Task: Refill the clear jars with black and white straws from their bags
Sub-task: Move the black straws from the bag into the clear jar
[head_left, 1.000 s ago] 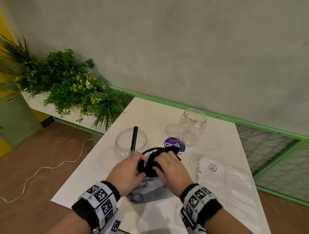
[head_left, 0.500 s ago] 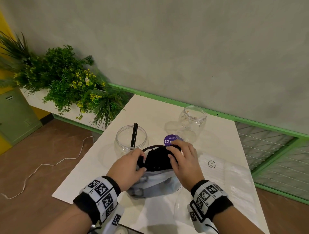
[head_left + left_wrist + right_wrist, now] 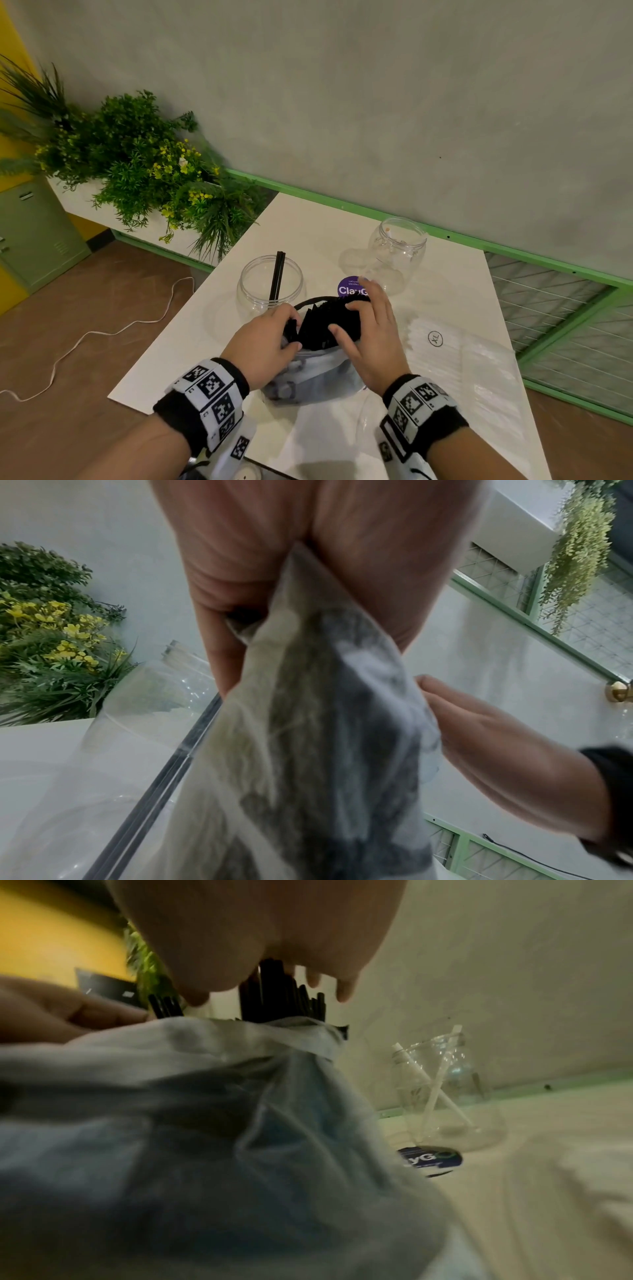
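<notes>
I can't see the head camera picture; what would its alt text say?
Two hands, left and right, hold a plastic bag of black straws on a white table, near two clear jars.

On the bench [image 3: 219,329], the bag of straws [image 3: 322,373] stands at the near middle, with the left hand [image 3: 263,342] at its left side and the right hand [image 3: 373,335] at its right. Beyond it on the left stands a jar [image 3: 270,287] with two straws [image 3: 277,274] inside, and farther right a second jar [image 3: 399,255]. A sticker [image 3: 351,287] lies between the jars, and another bag [image 3: 472,370] lies flat at the right.
</notes>
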`<move>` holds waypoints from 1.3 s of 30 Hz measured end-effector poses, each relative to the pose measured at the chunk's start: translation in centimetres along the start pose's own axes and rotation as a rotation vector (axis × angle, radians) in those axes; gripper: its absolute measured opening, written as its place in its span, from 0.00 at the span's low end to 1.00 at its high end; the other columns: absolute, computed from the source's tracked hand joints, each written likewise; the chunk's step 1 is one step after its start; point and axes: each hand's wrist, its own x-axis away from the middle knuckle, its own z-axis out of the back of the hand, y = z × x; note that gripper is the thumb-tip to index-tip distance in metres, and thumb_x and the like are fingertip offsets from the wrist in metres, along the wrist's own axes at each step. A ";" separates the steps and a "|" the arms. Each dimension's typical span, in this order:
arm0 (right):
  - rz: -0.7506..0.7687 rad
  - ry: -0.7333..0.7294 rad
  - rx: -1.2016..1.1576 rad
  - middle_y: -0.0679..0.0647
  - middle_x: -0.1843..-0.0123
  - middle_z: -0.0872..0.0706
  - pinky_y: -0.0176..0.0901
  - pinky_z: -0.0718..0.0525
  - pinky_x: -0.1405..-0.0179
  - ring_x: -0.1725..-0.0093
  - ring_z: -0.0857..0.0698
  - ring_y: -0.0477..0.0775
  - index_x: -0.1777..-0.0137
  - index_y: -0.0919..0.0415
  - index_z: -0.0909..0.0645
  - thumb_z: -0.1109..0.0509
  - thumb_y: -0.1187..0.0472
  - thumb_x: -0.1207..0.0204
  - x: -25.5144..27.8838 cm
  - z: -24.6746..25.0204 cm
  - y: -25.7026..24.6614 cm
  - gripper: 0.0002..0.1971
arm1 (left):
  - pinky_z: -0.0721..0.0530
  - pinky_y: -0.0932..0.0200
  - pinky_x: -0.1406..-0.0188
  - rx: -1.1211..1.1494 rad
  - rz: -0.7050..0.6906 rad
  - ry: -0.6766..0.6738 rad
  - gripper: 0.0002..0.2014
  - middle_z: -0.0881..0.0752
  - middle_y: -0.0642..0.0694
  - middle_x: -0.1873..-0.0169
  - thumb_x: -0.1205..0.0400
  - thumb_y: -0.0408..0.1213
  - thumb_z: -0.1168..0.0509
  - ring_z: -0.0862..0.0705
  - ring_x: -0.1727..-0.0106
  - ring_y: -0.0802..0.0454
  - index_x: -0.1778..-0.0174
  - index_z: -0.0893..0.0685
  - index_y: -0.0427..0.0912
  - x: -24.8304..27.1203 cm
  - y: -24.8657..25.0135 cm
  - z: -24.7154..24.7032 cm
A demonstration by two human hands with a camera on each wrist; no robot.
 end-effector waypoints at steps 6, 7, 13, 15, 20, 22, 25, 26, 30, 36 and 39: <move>-0.331 0.069 -0.308 0.54 0.27 0.32 0.47 0.24 0.31 0.29 0.28 0.53 0.30 0.59 0.33 0.22 0.58 0.29 -2.0 -1.1 -1.1 0.31 | 0.19 0.55 0.52 0.011 -0.011 -0.001 0.13 0.19 0.56 0.48 0.23 0.43 0.32 0.18 0.51 0.54 0.48 0.29 0.58 0.0 -0.3 0.0; -0.385 0.047 -0.359 0.53 0.30 0.27 0.48 0.24 0.31 0.31 0.26 0.50 0.28 0.58 0.34 0.23 0.58 0.28 -2.1 -1.0 -1.1 0.32 | 0.19 0.55 0.52 0.013 -0.010 0.002 0.13 0.19 0.56 0.48 0.23 0.43 0.32 0.18 0.51 0.54 0.48 0.29 0.58 0.0 -0.3 0.0; -0.289 -0.019 -0.491 0.42 0.47 0.17 0.32 0.23 0.41 0.43 0.20 0.37 0.33 0.53 0.26 0.27 0.61 0.24 -3.1 0.4 -2.8 0.21 | 0.20 0.58 0.51 0.087 0.007 0.045 0.13 0.19 0.56 0.48 0.24 0.43 0.30 0.20 0.49 0.56 0.51 0.28 0.57 -0.2 -0.6 0.1; -0.270 0.009 -0.574 0.43 0.47 0.15 0.27 0.24 0.42 0.44 0.19 0.37 0.34 0.54 0.24 0.26 0.62 0.24 -3.6 1.0 -3.2 0.19 | 0.21 0.59 0.51 0.103 0.018 0.062 0.12 0.19 0.56 0.50 0.24 0.43 0.30 0.20 0.49 0.56 0.52 0.27 0.56 -0.1 -0.9 0.2; -0.420 -0.031 -0.586 0.47 0.43 0.17 0.38 0.23 0.37 0.41 0.20 0.39 0.36 0.54 0.24 0.28 0.52 0.22 -3.0 0.4 -0.8 0.17 | 0.23 0.59 0.55 0.061 0.053 0.065 0.11 0.18 0.56 0.52 0.24 0.45 0.30 0.20 0.54 0.54 0.52 0.27 0.55 -0.1 -1.4 0.5; -0.445 -0.050 -0.555 0.45 0.40 0.19 0.50 0.22 0.33 0.37 0.21 0.42 0.37 0.52 0.22 0.34 0.40 0.24 -2.4 -0.2 0.2 0.21 | 0.23 0.59 0.58 0.046 0.062 0.055 0.11 0.17 0.55 0.54 0.24 0.46 0.30 0.20 0.55 0.54 0.52 0.26 0.55 -0.1 -1.5 0.5; -0.435 -0.021 -0.578 0.46 0.36 0.24 0.43 0.23 0.32 0.35 0.23 0.41 0.34 0.46 0.26 0.40 0.38 0.24 -2.2 0.2 0.0 0.22 | 0.25 0.60 0.61 0.032 0.067 0.050 0.12 0.17 0.55 0.54 0.24 0.46 0.30 0.20 0.57 0.54 0.51 0.27 0.55 -0.1 -1.4 0.4; -0.409 0.019 -0.566 0.47 0.35 0.25 0.37 0.24 0.33 0.35 0.24 0.40 0.32 0.47 0.28 0.40 0.40 0.22 -2.0 0.6 -0.3 0.22 | 0.25 0.60 0.61 0.028 0.071 0.048 0.12 0.17 0.54 0.55 0.24 0.46 0.30 0.20 0.57 0.54 0.51 0.28 0.55 -0.1 -1.4 0.4; -0.123 0.183 -0.407 0.48 0.48 0.22 0.28 0.26 0.47 0.47 0.22 0.43 0.41 0.57 0.22 0.35 0.50 0.23 -0.2 2.2 -2.2 0.15 | 0.21 0.59 0.58 0.029 0.078 0.042 0.13 0.17 0.54 0.54 0.24 0.47 0.30 0.19 0.57 0.53 0.50 0.27 0.55 -0.1 -1.5 0.4; 0.196 -0.101 -0.161 0.46 0.51 0.18 0.34 0.25 0.47 0.50 0.21 0.46 0.48 0.56 0.19 0.34 0.54 0.20 3.0 0.2 -3.2 0.08 | 0.20 0.58 0.57 0.056 0.058 0.045 0.11 0.16 0.54 0.55 0.24 0.45 0.30 0.18 0.57 0.55 0.52 0.26 0.55 0.0 -1.2 0.4; 0.231 -0.302 0.008 0.44 0.43 0.18 0.38 0.30 0.42 0.43 0.24 0.48 0.38 0.51 0.22 0.32 0.45 0.27 3.0 -1.2 -3.5 0.19 | 0.20 0.57 0.58 0.092 0.044 0.053 0.10 0.16 0.54 0.59 0.24 0.46 0.29 0.18 0.59 0.55 0.54 0.26 0.54 0.1 -0.8 0.7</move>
